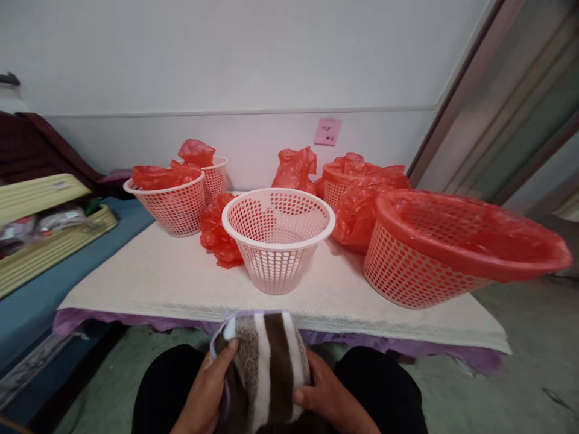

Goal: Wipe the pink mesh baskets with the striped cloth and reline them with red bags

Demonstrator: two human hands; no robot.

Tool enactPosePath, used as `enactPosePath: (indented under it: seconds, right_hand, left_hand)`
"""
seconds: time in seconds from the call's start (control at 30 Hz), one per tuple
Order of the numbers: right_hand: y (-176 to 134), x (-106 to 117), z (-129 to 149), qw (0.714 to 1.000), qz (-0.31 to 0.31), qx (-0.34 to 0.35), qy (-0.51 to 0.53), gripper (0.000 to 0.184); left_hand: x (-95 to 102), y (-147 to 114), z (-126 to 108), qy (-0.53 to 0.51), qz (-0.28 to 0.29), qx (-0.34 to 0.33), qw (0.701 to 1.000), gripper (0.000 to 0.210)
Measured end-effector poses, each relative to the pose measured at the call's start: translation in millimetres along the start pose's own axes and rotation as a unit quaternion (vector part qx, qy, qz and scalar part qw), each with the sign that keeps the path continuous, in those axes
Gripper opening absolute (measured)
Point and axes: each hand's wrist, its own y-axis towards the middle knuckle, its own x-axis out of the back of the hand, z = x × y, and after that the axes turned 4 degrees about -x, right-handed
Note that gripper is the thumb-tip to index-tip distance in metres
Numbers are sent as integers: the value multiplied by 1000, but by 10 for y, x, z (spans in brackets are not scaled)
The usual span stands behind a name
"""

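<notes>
1. Left hand (205, 392) grips the striped towel (265, 367), fingers clamped on its left edge.
2. The towel sits above the lap, before the desk (181, 283).
3. Right hand (328, 395) clamps its right side.
4. An empty pink basket (277, 238) stands beyond.

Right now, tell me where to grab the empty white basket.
Grip the white basket by its near rim, coming from above at the front. It stands upright and open with no bag inside, its rim flares wider than its base, and the red bags crowd its left and back.
</notes>
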Motion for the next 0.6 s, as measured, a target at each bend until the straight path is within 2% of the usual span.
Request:
enactPosePath:
  seconds: [0.07,0.13,0.23,0.33,0.4,0.47,0.53,0.6]
  right_hand:
    - [-9,-18,-66,999,-21,-22,29,63]
    - [-16,1,-133,994,-83,-23,70,54]
    - [-33,40,-168,980,-166,-7,107,47]
    - [-55,10,-132,973,-211,7,91,42]
    - [-58,-64,-95,967,-238,3,95,42]
    - [-41,-165,-50,958,-262,3,115,44]
    - [-3,-273,9,951,-283,14,127,43]
    - [40,-365,80,945,-301,32,125,42]
  left_hand:
    - [-14,22,-6,-15,16,10,1000,49]
    - [-12,44,7,1,9,8,1000,47]
    - [43,76,46,39,-29,-2,999,45]
    - [128,100,56,83,-75,-7,994,42]
    - [163,107,35,68,-88,-3,994,42]
    - [161,96,13,-20,-46,19,999,48]
    - [130,60,16,-134,41,61,988,56]
    - [94,-1,65,-198,134,85,967,59]
